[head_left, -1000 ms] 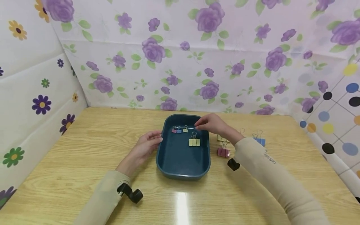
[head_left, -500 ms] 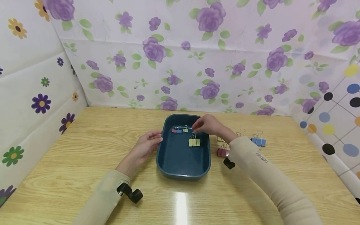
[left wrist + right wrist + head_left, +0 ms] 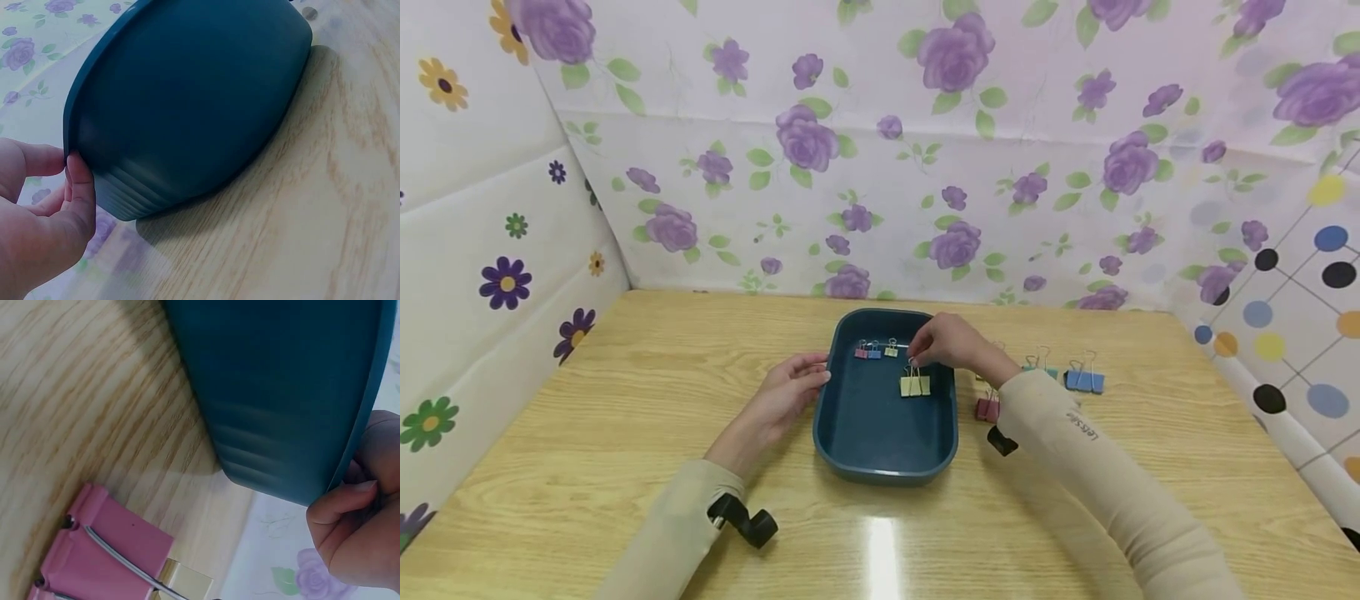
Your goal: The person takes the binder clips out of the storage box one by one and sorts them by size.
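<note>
A dark blue tray (image 3: 880, 437) sits mid-table. In it lie a large yellow binder clip (image 3: 915, 386) and three small clips (image 3: 874, 351) in a row at the far end. My right hand (image 3: 942, 342) reaches over the tray's far right corner, fingers curled, fingertips meeting at the yellow clip's wire handles. The right wrist view shows those curled fingers (image 3: 350, 519) just above the tray rim (image 3: 365, 412). My left hand (image 3: 792, 386) rests with relaxed fingers against the tray's left rim. In the left wrist view its thumb (image 3: 80, 187) touches the outer wall (image 3: 187, 94).
Right of the tray on the wooden table lie a pink clip (image 3: 987, 408), a teal clip (image 3: 1042, 367) and a blue clip (image 3: 1084, 381). The pink clip (image 3: 106, 550) lies close beside the tray. Flowered walls enclose the table on three sides.
My right hand has moved left and down, from above the tray's far right rim to the yellow clip's handles. The left hand has stayed on the tray's left rim.
</note>
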Demonstrator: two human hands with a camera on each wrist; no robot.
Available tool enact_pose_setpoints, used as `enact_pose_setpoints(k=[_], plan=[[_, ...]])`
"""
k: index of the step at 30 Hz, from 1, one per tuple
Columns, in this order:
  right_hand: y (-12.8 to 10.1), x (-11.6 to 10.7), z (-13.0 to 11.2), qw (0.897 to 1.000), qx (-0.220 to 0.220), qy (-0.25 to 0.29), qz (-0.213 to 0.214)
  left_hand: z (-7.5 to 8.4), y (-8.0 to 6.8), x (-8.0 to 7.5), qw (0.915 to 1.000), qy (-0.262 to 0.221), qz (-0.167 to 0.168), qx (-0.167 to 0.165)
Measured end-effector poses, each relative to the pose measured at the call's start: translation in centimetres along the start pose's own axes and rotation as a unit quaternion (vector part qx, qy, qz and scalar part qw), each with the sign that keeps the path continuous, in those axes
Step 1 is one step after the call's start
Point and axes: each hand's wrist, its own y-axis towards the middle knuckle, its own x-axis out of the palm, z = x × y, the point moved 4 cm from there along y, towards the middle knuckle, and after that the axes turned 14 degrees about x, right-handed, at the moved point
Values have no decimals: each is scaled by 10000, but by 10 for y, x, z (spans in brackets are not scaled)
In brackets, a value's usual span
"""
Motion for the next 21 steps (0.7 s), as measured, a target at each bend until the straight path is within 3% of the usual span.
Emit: enact_pose_setpoints(k=[9, 21], plan=[[2, 0, 8, 9990, -109, 443, 26, -2, -1, -2, 10000, 40, 0, 0], [-3, -10, 13, 9896, 300, 1402, 98, -1, 0, -1, 10000, 44, 59, -20]])
